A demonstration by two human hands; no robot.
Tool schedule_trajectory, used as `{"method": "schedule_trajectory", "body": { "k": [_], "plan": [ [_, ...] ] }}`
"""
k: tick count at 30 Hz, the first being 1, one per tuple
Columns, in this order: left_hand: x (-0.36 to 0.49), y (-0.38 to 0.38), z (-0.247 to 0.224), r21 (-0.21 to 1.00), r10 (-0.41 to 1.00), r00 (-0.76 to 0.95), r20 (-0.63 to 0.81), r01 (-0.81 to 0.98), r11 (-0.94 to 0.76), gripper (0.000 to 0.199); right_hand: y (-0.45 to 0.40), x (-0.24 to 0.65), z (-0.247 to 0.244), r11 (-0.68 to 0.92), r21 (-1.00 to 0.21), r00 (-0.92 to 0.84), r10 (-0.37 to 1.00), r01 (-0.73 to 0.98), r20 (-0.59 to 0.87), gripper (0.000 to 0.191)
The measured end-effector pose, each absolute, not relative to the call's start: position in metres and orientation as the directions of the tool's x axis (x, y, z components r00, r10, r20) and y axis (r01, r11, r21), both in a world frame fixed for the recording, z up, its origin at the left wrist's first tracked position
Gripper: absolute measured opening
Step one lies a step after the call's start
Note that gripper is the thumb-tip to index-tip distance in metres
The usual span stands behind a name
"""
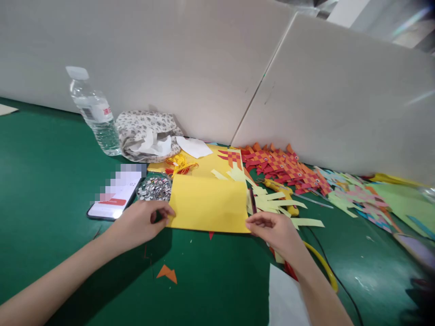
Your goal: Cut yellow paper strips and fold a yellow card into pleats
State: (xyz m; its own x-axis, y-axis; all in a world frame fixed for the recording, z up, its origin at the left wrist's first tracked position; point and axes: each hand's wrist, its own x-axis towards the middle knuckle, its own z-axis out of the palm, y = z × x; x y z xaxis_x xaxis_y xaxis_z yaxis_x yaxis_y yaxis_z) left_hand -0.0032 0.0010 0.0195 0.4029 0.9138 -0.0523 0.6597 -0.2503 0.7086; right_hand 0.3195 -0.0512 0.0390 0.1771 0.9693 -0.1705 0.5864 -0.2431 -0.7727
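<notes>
Left hand (pixel 144 222) and right hand (pixel 275 229) pinch yellow sheet (pixel 209 203) edges, green table (pixel 41 181) stretching left.

Was moderately lit; cast soft shadows on the green table (pixel 210 290); glinted off the phone (pixel 118 197); streaked and blurred at far right.

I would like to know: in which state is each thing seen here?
Yellow sheet: held at both sides
Left hand: pinching its left edge
Right hand: pinching its near right corner
Phone: screen lit
Bottle: standing, capped
Tissue: partly out
Woven fish: heaped
Pale strips: scattered, some overlapping
Orange scrap: lying loose
</notes>
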Motion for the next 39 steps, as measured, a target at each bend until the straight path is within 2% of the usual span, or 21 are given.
{"method": "schedule_trajectory", "body": {
  "k": [4,8,13,21,25,28,30,33,36,39],
  "plan": [
    [-0.004,-0.001,0.021,0.716,0.857,0.462,-0.227,0.676,-0.175,0.018,-0.054,0.323,0.034,-0.313,-0.722,0.085,0.939,0.617,-0.334,0.011],
    [-0.005,-0.004,0.025,0.742,0.814,0.505,-0.287,0.655,-0.145,0.017,-0.057,0.325,0.032,-0.367,-0.707,0.024,0.896,0.604,-0.444,0.009],
    [-0.004,-0.008,0.033,0.667,0.811,0.501,-0.303,0.719,-0.194,0.021,-0.059,0.325,0.029,-0.391,-0.713,-0.004,0.875,0.581,-0.483,0.009],
    [-0.003,-0.011,0.036,0.661,0.804,0.519,-0.291,0.716,-0.223,0.021,-0.061,0.324,0.031,-0.394,-0.709,0.010,0.877,0.585,-0.480,0.009],
    [-0.002,-0.013,0.036,0.562,0.809,0.508,-0.297,0.778,-0.282,0.013,-0.061,0.321,0.033,-0.397,-0.687,0.030,0.877,0.608,-0.480,0.008],
    [-0.002,-0.014,0.040,0.485,0.801,0.550,-0.235,0.781,-0.394,0.010,-0.061,0.320,0.033,-0.395,-0.688,0.033,0.879,0.609,-0.476,0.007],
    [-0.002,-0.017,0.043,0.476,0.747,0.638,-0.187,0.724,-0.499,0.019,-0.061,0.320,0.033,-0.390,-0.685,0.033,0.881,0.615,-0.472,0.007],
    [0.001,-0.023,0.043,0.454,0.646,0.751,-0.138,0.627,-0.633,0.043,-0.061,0.320,0.032,-0.389,-0.676,0.035,0.880,0.626,-0.473,0.007],
    [0.008,-0.033,0.038,0.357,0.575,0.809,-0.122,0.577,-0.735,0.074,-0.061,0.320,0.033,-0.389,-0.683,0.026,0.879,0.618,-0.476,0.007],
    [0.019,-0.041,0.031,0.259,0.462,0.874,-0.154,0.486,-0.834,0.091,-0.061,0.319,0.035,-0.398,-0.687,0.021,0.873,0.608,-0.488,0.006]
  ]
}}
